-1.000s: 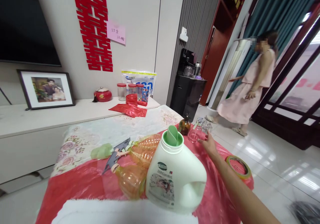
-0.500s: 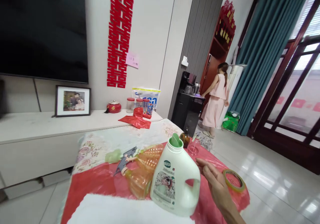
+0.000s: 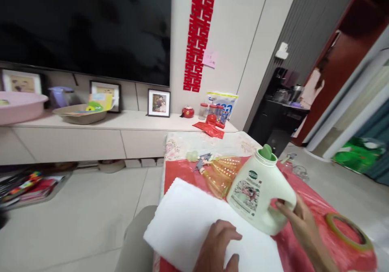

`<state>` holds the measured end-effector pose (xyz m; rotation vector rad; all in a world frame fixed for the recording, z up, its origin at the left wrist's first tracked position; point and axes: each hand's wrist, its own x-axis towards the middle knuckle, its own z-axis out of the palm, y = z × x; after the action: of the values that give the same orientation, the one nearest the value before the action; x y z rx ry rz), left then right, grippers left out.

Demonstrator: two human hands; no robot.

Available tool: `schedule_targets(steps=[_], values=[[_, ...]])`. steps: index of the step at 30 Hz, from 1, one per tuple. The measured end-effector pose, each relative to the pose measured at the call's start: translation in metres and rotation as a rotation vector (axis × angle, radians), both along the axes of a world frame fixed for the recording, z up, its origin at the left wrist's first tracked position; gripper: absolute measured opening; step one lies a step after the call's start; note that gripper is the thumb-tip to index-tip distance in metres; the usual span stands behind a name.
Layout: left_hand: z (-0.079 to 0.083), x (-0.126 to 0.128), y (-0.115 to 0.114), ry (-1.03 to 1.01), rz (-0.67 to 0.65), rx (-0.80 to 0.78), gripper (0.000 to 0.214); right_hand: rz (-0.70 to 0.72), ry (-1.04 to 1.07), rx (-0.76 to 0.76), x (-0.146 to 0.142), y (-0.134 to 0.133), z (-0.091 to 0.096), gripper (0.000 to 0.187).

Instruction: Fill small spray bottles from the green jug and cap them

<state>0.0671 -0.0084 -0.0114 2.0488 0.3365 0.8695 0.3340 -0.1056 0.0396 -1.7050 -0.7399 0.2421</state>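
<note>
Across the red-covered tabletop [image 3: 316,206], nearest, the left hand [image 3: 214,247] hangs loosely spread and empty over white cloth [image 3: 179,219]. The right hand [image 3: 300,219], nearer the handle, grips it; the pale green bottle [image 3: 258,191] stands upright leftward, beside amber bottles [image 3: 227,167].

You get soft, fairly bright light; left of the bottle [image 3: 258,187], the television [image 3: 91,28] mirrors faintly; right of it, a green bag [image 3: 357,155] blurs.

On the red-covered table [image 3: 322,207] lie spray bottles [image 3: 229,166], white cloth [image 3: 182,227], tape [image 3: 363,246].
</note>
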Motion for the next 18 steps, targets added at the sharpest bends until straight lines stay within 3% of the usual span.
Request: schedule_targets(steps=[3,7,9,13,18], values=[[0.027,-0.01,0.023,0.052,0.093,-0.049,0.05,-0.182,-0.032,-0.09,-0.001,0.005,-0.01,0.035],[0.051,-0.012,0.066,0.196,0.21,-0.159,0.039,-0.351,-0.079,-0.126,-0.003,0.012,-0.018,0.026],[0.05,-0.007,0.09,0.226,0.267,-0.221,0.035,-0.396,-0.083,-0.138,-0.003,0.014,-0.019,0.025],[0.034,0.015,0.134,0.264,0.365,-0.377,0.03,-0.427,-0.074,-0.159,-0.003,0.016,-0.018,0.025],[0.016,0.048,0.161,0.25,0.461,-0.638,0.025,-0.456,-0.068,-0.179,-0.004,0.017,-0.016,0.029]])
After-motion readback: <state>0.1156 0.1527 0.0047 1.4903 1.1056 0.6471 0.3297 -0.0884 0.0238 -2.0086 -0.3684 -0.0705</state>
